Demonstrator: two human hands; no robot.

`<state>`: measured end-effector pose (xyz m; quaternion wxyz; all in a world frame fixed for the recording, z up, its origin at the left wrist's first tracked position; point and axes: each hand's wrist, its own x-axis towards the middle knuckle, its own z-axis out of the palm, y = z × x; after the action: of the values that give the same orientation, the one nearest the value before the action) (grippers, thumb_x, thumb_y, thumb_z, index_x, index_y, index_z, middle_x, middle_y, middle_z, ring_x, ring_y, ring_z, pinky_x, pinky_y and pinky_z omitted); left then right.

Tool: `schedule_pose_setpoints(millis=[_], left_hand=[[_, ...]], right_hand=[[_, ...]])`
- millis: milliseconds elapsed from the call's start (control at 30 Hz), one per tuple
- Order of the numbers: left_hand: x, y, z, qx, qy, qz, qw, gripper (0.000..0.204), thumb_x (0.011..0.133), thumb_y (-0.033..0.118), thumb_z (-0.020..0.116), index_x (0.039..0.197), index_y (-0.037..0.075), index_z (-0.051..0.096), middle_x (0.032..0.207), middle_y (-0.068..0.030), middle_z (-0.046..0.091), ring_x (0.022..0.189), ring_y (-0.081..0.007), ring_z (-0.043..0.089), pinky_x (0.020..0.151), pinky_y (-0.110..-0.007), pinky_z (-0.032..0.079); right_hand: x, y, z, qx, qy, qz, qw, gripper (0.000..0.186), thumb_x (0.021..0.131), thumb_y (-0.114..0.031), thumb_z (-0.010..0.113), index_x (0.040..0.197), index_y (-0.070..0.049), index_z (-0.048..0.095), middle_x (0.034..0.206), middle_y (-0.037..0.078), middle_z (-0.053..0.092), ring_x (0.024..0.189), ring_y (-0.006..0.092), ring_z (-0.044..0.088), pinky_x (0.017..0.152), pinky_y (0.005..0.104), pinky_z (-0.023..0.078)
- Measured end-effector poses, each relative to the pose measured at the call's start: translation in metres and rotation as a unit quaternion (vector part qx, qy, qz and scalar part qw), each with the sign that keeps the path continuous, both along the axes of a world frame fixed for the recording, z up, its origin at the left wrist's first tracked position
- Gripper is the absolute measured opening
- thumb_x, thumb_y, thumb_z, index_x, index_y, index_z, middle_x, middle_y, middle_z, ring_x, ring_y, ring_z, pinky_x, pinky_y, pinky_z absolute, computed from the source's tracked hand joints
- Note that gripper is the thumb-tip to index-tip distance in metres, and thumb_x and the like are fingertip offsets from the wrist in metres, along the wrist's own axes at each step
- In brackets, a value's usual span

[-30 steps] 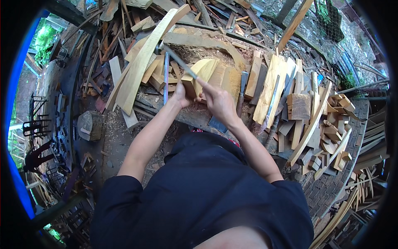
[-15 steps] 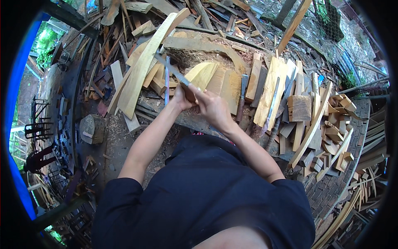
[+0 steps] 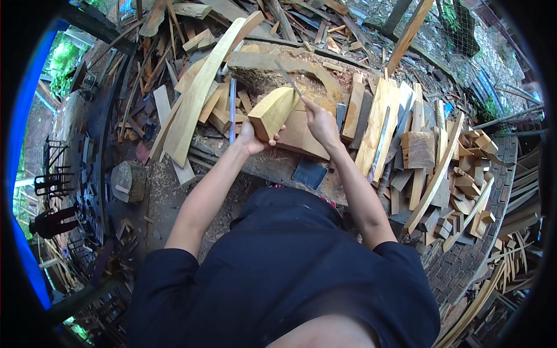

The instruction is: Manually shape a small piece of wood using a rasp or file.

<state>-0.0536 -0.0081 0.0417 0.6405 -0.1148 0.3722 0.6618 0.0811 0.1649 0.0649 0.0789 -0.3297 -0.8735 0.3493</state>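
Note:
My left hand (image 3: 253, 139) is closed around the lower end of a curved, wedge-shaped block of pale yellow wood (image 3: 272, 111), with fingertips showing at its right side. The block is tilted, its narrow end pointing away and to the right. My right hand (image 3: 322, 122) grips a long, narrow metal file-like tool (image 3: 288, 76) whose tip points up and left. The tool crosses close to the block's narrow end; whether they touch I cannot tell. Below the block is a larger brown wooden block (image 3: 307, 136). A chisel's blade (image 3: 340, 110) shows just right of my right hand.
A dark flat rectangular object (image 3: 310, 173) lies near my body. Long curved boards (image 3: 203, 95) lean at left beside a thin metal strip (image 3: 232, 110). At right are several planks (image 3: 374, 130) and a stack of blocks (image 3: 418, 149). A stump (image 3: 129, 181) stands at left.
My right hand has moved right and away from me, swinging the tool off the front of the block. The wedge block has been turned and tilted in my left hand, exposing its lower end.

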Motion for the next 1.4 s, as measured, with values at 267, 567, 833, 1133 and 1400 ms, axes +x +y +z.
schedule_pose_setpoints(millis=[267, 567, 833, 1133, 1400], left_hand=[[-0.003, -0.009, 0.001, -0.056, 0.089, -0.015, 0.994, 0.052, 0.099, 0.047, 0.031, 0.124, 0.007, 0.054, 0.092, -0.0134, 0.065, 0.066, -0.0205, 0.058, 0.046, -0.028, 0.043], [-0.006, -0.01, -0.011, -0.074, 0.135, -0.025, 0.988, 0.047, 0.1, 0.045, 0.037, 0.123, 0.008, 0.053, 0.098, -0.0157, 0.065, 0.067, -0.0202, 0.059, 0.046, -0.028, 0.043], [-0.007, -0.012, -0.019, -0.074, 0.121, -0.036, 0.989, 0.046, 0.099, 0.046, 0.037, 0.123, 0.011, 0.055, 0.095, -0.0134, 0.067, 0.067, -0.0201, 0.06, 0.048, -0.029, 0.043], [-0.01, -0.013, -0.017, -0.088, 0.117, -0.038, 0.989, 0.048, 0.1, 0.048, 0.035, 0.123, 0.012, 0.056, 0.092, -0.0127, 0.068, 0.063, -0.0172, 0.059, 0.045, -0.028, 0.043], [-0.011, -0.018, -0.017, -0.082, 0.102, -0.031, 0.991, 0.049, 0.1, 0.049, 0.035, 0.127, 0.013, 0.054, 0.092, -0.013, 0.068, 0.062, -0.0169, 0.058, 0.044, -0.027, 0.042]], right_hand=[[0.023, -0.05, 0.027, 0.07, 0.222, 0.12, 0.965, 0.034, 0.096, -0.021, 0.053, 0.129, -0.028, 0.062, 0.068, 0.019, 0.064, 0.063, 0.0336, 0.067, 0.061, 0.0452, 0.054], [0.016, -0.04, 0.021, 0.042, 0.082, 0.096, 0.991, 0.036, 0.095, -0.021, 0.054, 0.13, -0.027, 0.061, 0.072, 0.019, 0.066, 0.063, 0.0315, 0.067, 0.057, 0.0451, 0.054], [0.011, -0.016, 0.008, 0.027, 0.039, 0.065, 0.997, 0.037, 0.095, -0.022, 0.055, 0.131, -0.029, 0.06, 0.073, 0.018, 0.068, 0.06, 0.0316, 0.068, 0.053, 0.0438, 0.054], [0.004, -0.011, 0.016, 0.007, 0.069, 0.054, 0.996, 0.038, 0.093, -0.02, 0.055, 0.13, -0.031, 0.061, 0.076, 0.022, 0.068, 0.062, 0.0322, 0.068, 0.056, 0.0451, 0.054], [0.009, -0.03, 0.011, -0.044, 0.085, 0.112, 0.989, 0.036, 0.096, -0.017, 0.053, 0.131, -0.024, 0.061, 0.088, 0.018, 0.072, 0.061, 0.0269, 0.069, 0.059, 0.0414, 0.055]])
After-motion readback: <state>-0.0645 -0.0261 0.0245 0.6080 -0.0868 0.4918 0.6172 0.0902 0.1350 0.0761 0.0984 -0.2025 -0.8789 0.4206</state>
